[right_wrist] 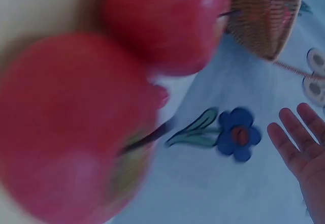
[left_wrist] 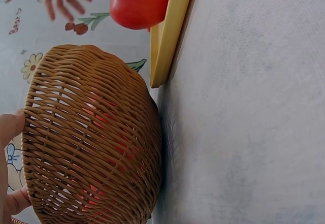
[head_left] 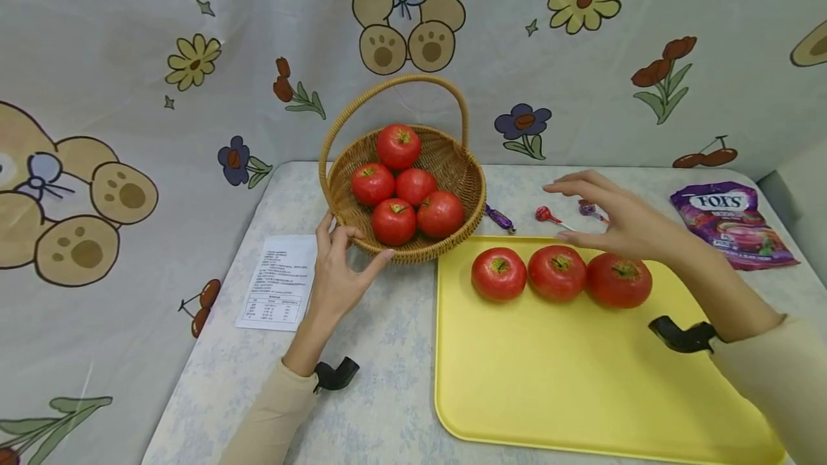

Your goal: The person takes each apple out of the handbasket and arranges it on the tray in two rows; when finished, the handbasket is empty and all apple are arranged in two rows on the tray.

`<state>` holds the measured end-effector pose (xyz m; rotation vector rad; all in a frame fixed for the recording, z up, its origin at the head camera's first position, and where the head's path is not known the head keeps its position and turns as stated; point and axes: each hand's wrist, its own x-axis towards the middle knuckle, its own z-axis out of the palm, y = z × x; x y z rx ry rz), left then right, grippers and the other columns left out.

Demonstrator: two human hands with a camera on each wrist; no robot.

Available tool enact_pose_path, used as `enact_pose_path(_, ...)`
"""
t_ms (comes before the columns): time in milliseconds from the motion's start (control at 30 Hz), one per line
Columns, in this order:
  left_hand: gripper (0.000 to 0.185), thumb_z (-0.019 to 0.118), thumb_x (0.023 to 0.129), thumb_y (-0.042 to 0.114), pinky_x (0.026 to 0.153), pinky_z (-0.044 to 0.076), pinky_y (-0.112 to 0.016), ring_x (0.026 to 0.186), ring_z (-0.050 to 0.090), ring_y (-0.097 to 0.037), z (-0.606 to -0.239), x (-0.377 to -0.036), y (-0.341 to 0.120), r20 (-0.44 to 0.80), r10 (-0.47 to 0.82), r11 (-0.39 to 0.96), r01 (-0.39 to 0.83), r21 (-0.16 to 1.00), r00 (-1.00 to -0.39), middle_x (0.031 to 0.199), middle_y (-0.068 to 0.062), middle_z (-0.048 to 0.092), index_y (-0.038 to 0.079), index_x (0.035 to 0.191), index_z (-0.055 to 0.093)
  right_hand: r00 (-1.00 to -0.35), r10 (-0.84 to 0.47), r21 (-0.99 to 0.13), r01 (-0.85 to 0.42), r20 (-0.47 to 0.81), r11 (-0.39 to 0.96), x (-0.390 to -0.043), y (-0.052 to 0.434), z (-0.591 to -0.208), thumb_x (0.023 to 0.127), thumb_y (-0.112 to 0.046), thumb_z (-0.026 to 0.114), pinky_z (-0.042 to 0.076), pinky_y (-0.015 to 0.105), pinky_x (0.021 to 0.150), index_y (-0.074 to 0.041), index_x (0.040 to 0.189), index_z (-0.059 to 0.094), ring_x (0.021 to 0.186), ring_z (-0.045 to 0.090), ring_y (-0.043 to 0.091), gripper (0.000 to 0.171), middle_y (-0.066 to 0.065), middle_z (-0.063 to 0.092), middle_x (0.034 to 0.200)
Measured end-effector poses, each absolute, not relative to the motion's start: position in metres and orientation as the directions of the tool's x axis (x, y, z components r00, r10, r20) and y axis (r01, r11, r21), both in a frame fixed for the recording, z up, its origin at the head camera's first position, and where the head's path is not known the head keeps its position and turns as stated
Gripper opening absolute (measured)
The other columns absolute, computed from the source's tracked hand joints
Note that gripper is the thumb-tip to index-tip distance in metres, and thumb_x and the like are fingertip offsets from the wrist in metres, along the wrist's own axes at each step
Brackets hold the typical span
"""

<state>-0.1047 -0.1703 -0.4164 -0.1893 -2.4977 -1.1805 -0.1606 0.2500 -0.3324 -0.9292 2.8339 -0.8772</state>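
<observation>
A brown wicker basket point(head_left: 472, 196) with a tall arched handle stands at the back of the table, with several red apples point(head_left: 395, 221) inside. My left hand point(head_left: 339, 271) holds its front left rim, fingers at the side and thumb along the front. In the left wrist view, fingertips point(left_wrist: 19, 199) meet the rim of the woven wall point(left_wrist: 91, 132). Three more apples point(head_left: 557, 273) sit in a row along the far side of a yellow tray point(head_left: 549, 372). Above the right-hand apple point(head_left: 619, 282) hovers my right hand point(head_left: 620, 217), fingers extended and thumb apart, holding nothing.
Behind the tray lie a purple-wrapped candy point(head_left: 500, 219), a red lollipop point(head_left: 545, 214) and a purple lollipop point(head_left: 588, 208). At the back right is a purple FOX'S candy bag point(head_left: 733, 224). A printed paper sheet point(head_left: 274, 282) lies left of my left hand. A patterned cloth point(head_left: 258, 34) hangs behind the table.
</observation>
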Motion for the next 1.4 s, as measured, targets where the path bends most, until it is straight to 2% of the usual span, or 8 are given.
enact_pose_path(100, 0.049, 0.08, 0.08, 0.042, 0.103, 0.042, -0.058, 0.143, 0.031, -0.041, -0.417, -0.104, -0.171, 0.377, -0.037, 0.639, 0.268, 0.721, -0.925, 0.157, -0.022, 0.018, 0.01, 0.104, 0.052, -0.772, -0.617, -0.516, -0.594, 0.151, 0.617, -0.175, 0.219, -0.322, 0.081, -0.023, 0.081, 0.048, 0.061, 0.091, -0.023, 0.139, 0.052, 0.126, 0.048, 0.032, 0.065, 0.007, 0.048, 0.142)
enact_pose_path(267, 0.049, 0.08, 0.08, 0.043, 0.103, 0.042, -0.057, 0.143, 0.032, -0.041, -0.416, -0.106, -0.171, 0.379, -0.035, 0.636, 0.272, 0.722, -0.925, 0.158, -0.022, 0.018, 0.011, 0.105, 0.052, -0.646, -0.74, -0.507, -0.708, 0.186, 0.491, -0.201, 0.167, -0.313, 0.08, -0.03, 0.083, 0.049, 0.049, 0.092, -0.025, 0.139, 0.052, 0.124, 0.048, 0.024, 0.067, 0.005, 0.048, 0.14)
enact_pose_path(467, 0.048, 0.079, 0.081, 0.042, 0.101, 0.044, -0.054, 0.14, 0.036, -0.04, -0.415, -0.108, -0.169, 0.378, -0.024, 0.631, 0.279, 0.723, -0.926, 0.157, -0.022, 0.018, 0.011, 0.104, 0.051, -0.573, -0.811, -0.542, -0.722, 0.119, 0.431, -0.225, 0.119, -0.316, 0.078, -0.037, 0.083, 0.046, 0.05, 0.101, -0.027, 0.139, 0.052, 0.128, 0.047, 0.025, 0.069, 0.004, 0.046, 0.139)
enact_pose_path(667, 0.049, 0.08, 0.08, 0.043, 0.102, 0.045, -0.053, 0.141, 0.036, -0.04, -0.415, -0.108, -0.166, 0.381, -0.02, 0.641, 0.281, 0.714, -0.924, 0.156, -0.024, 0.019, 0.011, 0.105, 0.051, -0.545, -0.838, -0.536, -0.706, -0.003, 0.462, -0.243, 0.092, -0.331, 0.08, -0.033, 0.082, 0.044, 0.048, 0.103, -0.023, 0.137, 0.053, 0.127, 0.048, 0.029, 0.065, 0.008, 0.046, 0.14)
enact_pose_path(800, 0.05, 0.08, 0.08, 0.044, 0.102, 0.044, -0.054, 0.14, 0.037, -0.039, -0.416, -0.107, -0.166, 0.376, -0.022, 0.642, 0.275, 0.716, -0.927, 0.157, -0.023, 0.018, 0.011, 0.105, 0.051, -0.535, -0.838, -0.49, -0.705, -0.105, 0.512, -0.249, 0.08, -0.34, 0.08, -0.034, 0.082, 0.04, 0.051, 0.106, -0.022, 0.137, 0.053, 0.129, 0.048, 0.032, 0.065, 0.012, 0.044, 0.143)
enact_pose_path(1067, 0.05, 0.079, 0.08, 0.044, 0.101, 0.045, -0.054, 0.138, 0.04, -0.039, -0.417, -0.107, -0.168, 0.371, -0.024, 0.65, 0.268, 0.712, -0.928, 0.156, -0.023, 0.019, 0.011, 0.105, 0.052, -0.525, -0.815, -0.422, -0.699, -0.244, 0.577, -0.253, 0.068, -0.35, 0.079, -0.032, 0.083, 0.04, 0.047, 0.106, -0.023, 0.132, 0.057, 0.125, 0.05, 0.029, 0.059, 0.01, 0.046, 0.141)
enact_pose_path(1267, 0.051, 0.08, 0.079, 0.044, 0.102, 0.044, -0.054, 0.141, 0.037, -0.038, -0.417, -0.106, -0.171, 0.39, -0.032, 0.651, 0.277, 0.707, -0.92, 0.157, -0.024, 0.019, 0.011, 0.104, 0.051, -0.509, -0.827, -0.41, -0.718, -0.24, 0.562, -0.256, 0.064, -0.354, 0.081, -0.021, 0.082, 0.038, 0.049, 0.107, -0.022, 0.13, 0.059, 0.124, 0.05, 0.031, 0.054, 0.011, 0.047, 0.138)
enact_pose_path(1400, 0.051, 0.081, 0.078, 0.044, 0.103, 0.043, -0.054, 0.141, 0.037, -0.038, -0.417, -0.106, -0.171, 0.405, -0.031, 0.654, 0.288, 0.699, -0.914, 0.157, -0.024, 0.019, 0.011, 0.103, 0.052, -0.499, -0.838, -0.412, -0.73, -0.222, 0.545, -0.257, 0.065, -0.355, 0.079, -0.02, 0.082, 0.04, 0.049, 0.103, -0.017, 0.123, 0.063, 0.117, 0.053, 0.031, 0.048, 0.01, 0.05, 0.13)
